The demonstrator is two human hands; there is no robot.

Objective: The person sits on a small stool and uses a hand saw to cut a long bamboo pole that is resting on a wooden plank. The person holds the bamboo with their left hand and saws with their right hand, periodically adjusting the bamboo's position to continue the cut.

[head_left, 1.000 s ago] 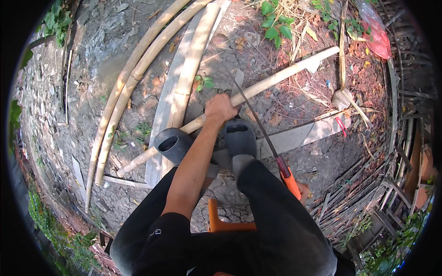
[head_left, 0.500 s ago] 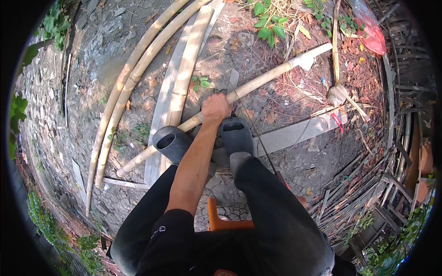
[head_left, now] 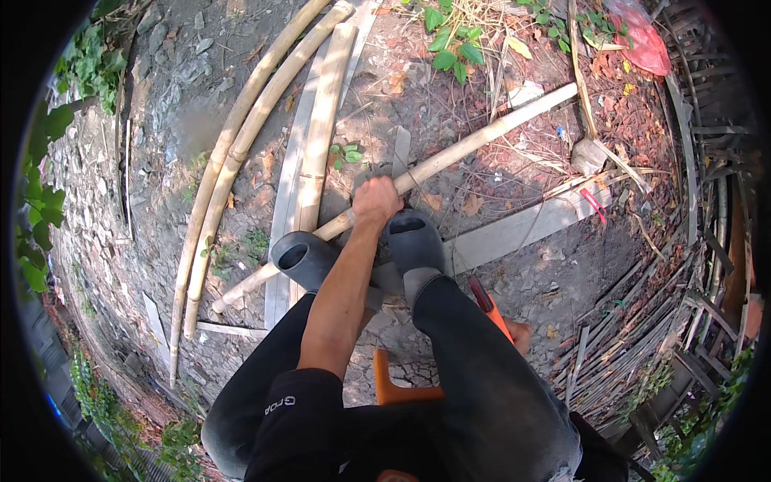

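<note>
**One hand on the pole, the other low by the stool**

Head view: We look down on our left hand [head_left: 376, 201], its grip clenched around a pale bamboo pole [head_left: 482, 138] that lies on the bare ground [head_left: 562, 281]. The pole's long axis runs from lower left to upper right, so most of its free length stretches up and right of the hand. Our dark rubber boots [head_left: 414, 241] stand just beside the held spot. Our right hand [head_left: 518, 333] sits well apart, low beside the right leg, mostly hidden behind it; an orange handle [head_left: 496, 313] shows just beside it, and we cannot tell whether the hand grasps it. The left hand is plainly the nearer to the pole. Curved bamboo poles [head_left: 233, 153] lie to the left, an orange stool [head_left: 393, 390] below us. A red plastic bag [head_left: 638, 36] lies crumpled at upper right; no readable signs show.
</note>
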